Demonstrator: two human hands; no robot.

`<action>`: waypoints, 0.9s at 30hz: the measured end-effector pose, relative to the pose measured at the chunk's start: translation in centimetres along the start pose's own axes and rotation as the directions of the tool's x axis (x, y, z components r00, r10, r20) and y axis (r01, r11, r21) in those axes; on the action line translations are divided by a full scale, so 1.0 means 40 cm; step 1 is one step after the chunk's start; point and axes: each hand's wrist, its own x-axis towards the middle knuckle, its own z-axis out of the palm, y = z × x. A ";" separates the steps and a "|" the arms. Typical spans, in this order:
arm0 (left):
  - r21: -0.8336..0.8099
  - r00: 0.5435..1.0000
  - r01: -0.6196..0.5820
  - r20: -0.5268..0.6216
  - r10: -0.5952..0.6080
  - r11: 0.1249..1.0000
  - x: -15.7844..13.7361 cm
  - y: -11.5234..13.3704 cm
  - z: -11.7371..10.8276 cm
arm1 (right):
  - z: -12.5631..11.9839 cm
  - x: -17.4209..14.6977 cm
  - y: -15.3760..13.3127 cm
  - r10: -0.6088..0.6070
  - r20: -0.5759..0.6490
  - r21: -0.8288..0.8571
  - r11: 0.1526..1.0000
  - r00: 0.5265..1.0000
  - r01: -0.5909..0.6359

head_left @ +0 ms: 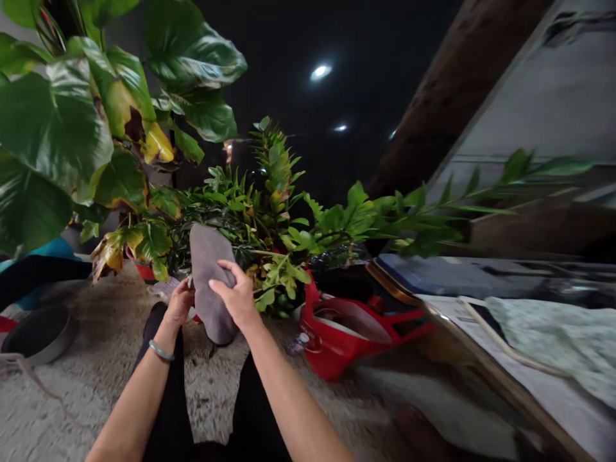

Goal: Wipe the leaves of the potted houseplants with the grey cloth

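A grey, sole-shaped insole (pixel 210 256) stands tilted upright in front of me, above the floor between my knees. My right hand (pixel 238 295) grips its right side, thumb and a finger lying across the grey face and the other fingers hidden. At the left edge, my left hand (pixel 180 303) is closed with curled fingers against the insole; a bracelet circles that wrist. Something small and pale shows at the left fingertips, too small to name.
Leafy potted plants (pixel 274 186) crowd the space ahead. A red bag (pixel 337 346) stands to the right on the floor, beside a low surface with patterned cloth (pixel 553 340). A dark round basin (pixel 41 333) lies at left. Blur covers the right side.
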 end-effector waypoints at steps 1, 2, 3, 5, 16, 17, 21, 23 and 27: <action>-0.004 0.997 0.007 -0.081 -0.007 1.000 0.008 -0.001 -0.011 | 0.009 -0.018 0.031 0.034 0.018 -0.023 0.999 0.999 -0.033; -0.011 0.984 0.006 -0.176 -0.008 1.000 0.016 -0.001 -0.024 | 0.009 -0.046 0.059 0.071 0.023 -0.050 0.996 0.997 -0.070; -0.020 0.963 -0.007 -0.268 0.001 1.000 0.024 0.001 -0.037 | 0.000 -0.078 0.081 0.112 0.017 -0.076 0.991 0.994 -0.110; -0.039 0.919 -0.059 -0.393 0.039 0.997 0.041 0.011 -0.063 | -0.040 -0.140 0.099 0.186 -0.002 -0.117 0.976 0.983 -0.185; -0.040 0.977 -0.134 -0.171 0.125 0.990 0.106 0.062 -0.075 | 0.006 0.009 -0.107 -0.195 -0.011 -0.081 0.978 0.981 0.194; -0.041 0.978 -0.125 -0.171 0.117 0.991 0.105 0.059 -0.074 | 0.038 0.031 -0.081 -0.187 0.035 -0.092 0.978 0.982 0.189; -0.044 0.982 -0.124 -0.151 0.116 0.991 0.098 0.054 -0.072 | 0.089 0.014 0.068 0.020 0.158 -0.229 0.973 0.987 0.017; -0.034 0.981 -0.124 -0.152 0.118 0.992 0.096 0.055 -0.074 | 0.062 -0.041 0.112 0.108 0.153 -0.267 0.961 0.982 -0.064; -0.028 0.979 -0.131 -0.163 0.125 0.991 0.100 0.052 -0.079 | -0.010 -0.117 0.048 0.109 0.182 -0.238 0.969 0.977 -0.064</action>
